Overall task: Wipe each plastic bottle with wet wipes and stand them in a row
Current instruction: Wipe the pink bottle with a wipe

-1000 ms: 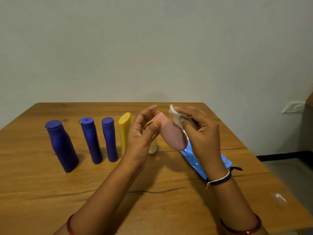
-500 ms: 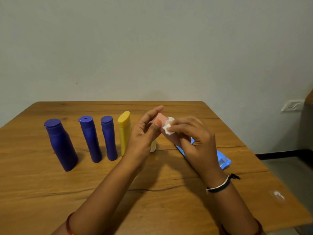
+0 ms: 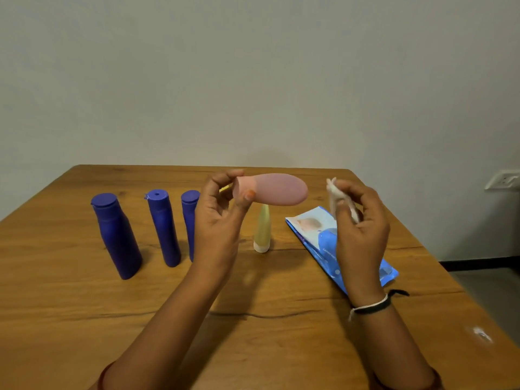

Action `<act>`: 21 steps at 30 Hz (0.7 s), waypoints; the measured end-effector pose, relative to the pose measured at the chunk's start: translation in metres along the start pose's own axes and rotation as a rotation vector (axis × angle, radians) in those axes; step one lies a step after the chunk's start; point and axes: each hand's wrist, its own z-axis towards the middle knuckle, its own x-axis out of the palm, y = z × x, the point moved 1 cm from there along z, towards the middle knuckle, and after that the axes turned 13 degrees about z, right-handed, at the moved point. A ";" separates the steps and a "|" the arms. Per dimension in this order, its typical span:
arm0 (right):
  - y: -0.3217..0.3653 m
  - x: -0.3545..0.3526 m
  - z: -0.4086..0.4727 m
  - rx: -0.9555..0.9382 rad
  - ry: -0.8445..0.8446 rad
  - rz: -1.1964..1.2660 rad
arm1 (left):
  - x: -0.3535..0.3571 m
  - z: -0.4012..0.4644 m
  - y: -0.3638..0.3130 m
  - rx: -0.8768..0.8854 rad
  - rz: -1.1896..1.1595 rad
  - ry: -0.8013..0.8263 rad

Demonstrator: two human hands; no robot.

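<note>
On the wooden surface (image 3: 70, 305), three blue bottles are seen standing in a row at the left: a wide one (image 3: 116, 235), a slimmer one (image 3: 163, 226) and a third (image 3: 190, 220) partly hidden behind the left hand (image 3: 216, 220). A sliver of yellow shows just behind that hand's fingers; what it belongs to cannot be told.

The pink bottle (image 3: 277, 188) is held level above the surface, its cap end pinched between the thumb and curled fingers of the left hand, the rounded body pointing right. Beneath it a pale yellow tube (image 3: 263, 229) stands on its white cap. The blue wipe pack (image 3: 323, 240) lies flat further right. The right hand (image 3: 361, 235) is raised, with a crumpled white wipe (image 3: 337, 197) pinched in its fingertips, clear of the pink bottle.

The step in hand is judged to be the wiping of the pink bottle. It is best done if the wipe is brought back against the body and drawn along its length while the bottle is turned by the cap, so that every side is covered. The cap end should be wiped too, which calls for a shifted hold. The bottle would then be stood just right of the pale tube, in line with the row, and care is needed that the narrow tube is not knocked over.
</note>
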 end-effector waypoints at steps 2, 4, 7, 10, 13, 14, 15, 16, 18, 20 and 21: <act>0.007 0.015 0.003 -0.031 -0.029 -0.003 | -0.002 -0.002 0.001 -0.003 0.000 -0.033; 0.012 0.030 0.002 -0.091 -0.010 -0.032 | -0.002 -0.006 0.003 -0.019 0.010 -0.065; 0.017 0.049 -0.006 -0.160 0.068 -0.083 | 0.000 -0.009 0.003 -0.032 -0.008 -0.099; 0.020 0.061 -0.020 -0.221 0.163 -0.129 | -0.001 -0.010 0.003 -0.017 -0.006 -0.113; 0.020 0.063 -0.031 -0.231 0.217 -0.128 | -0.002 -0.011 0.003 -0.041 -0.030 -0.124; 0.020 0.061 -0.033 -0.231 0.232 -0.115 | -0.002 -0.011 0.002 -0.047 -0.034 -0.125; 0.020 0.060 -0.034 -0.241 0.252 -0.105 | -0.001 -0.012 0.002 -0.051 -0.037 -0.124; 0.020 0.057 -0.035 -0.255 0.276 -0.098 | -0.001 -0.012 0.002 -0.055 -0.041 -0.122; 0.018 0.052 -0.033 -0.287 0.333 -0.092 | 0.000 -0.013 0.001 -0.068 -0.053 -0.117; 0.014 0.045 -0.030 -0.323 0.406 -0.120 | 0.001 -0.013 0.000 -0.090 -0.084 -0.110; 0.011 0.041 -0.028 -0.330 0.440 -0.138 | 0.002 -0.013 0.000 -0.101 -0.113 -0.107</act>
